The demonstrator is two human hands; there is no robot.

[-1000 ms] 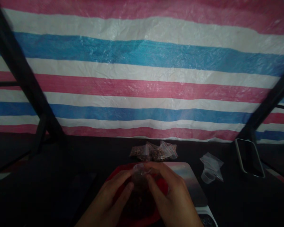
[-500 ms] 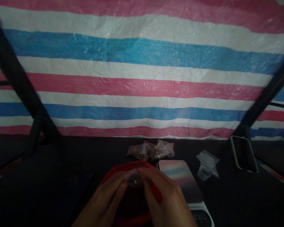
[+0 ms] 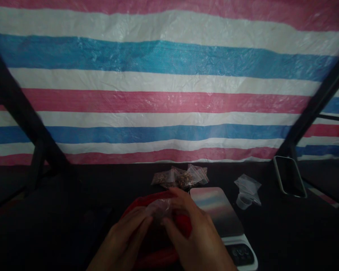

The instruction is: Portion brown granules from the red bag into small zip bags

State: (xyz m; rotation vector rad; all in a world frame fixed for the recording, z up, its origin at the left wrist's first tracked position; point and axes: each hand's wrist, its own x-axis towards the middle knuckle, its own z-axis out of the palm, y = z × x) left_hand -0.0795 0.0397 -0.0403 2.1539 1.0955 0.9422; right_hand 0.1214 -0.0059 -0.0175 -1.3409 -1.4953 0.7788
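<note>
Nearest the camera, the person's left hand [image 3: 124, 241] and right hand [image 3: 197, 237] meet over a red bowl [image 3: 183, 226]. Both are closed in a pinch on a small clear bag [image 3: 161, 207], the fingers curled round its top while the bag hangs just above the bowl's middle. The light is dim and the bag is blurred, so whether its mouth is sealed cannot be told, nor what exactly it holds.

The chief risk seems to be a spill: if the mouth is open and the thin plastic slips between the fingertips, the contents would likely drop. Over the bowl that matters little; if the bag drifts toward the rim, some could scatter on the dark table [image 3: 59, 226], where small dark bits would be hard to find.

Just right of the bowl sits a digital scale [image 3: 217, 214], its pan touching or nearly touching the bowl's edge. A nudge from the right wrist could shift it.

Beyond the bowl lie two filled bags [image 3: 180, 177], close together. Farther right are a little plastic cup with empty bags [image 3: 247, 192] and a phone [image 3: 289, 177], well apart from the hands. A striped tarpaulin [image 3: 169, 75] closes the back.
</note>
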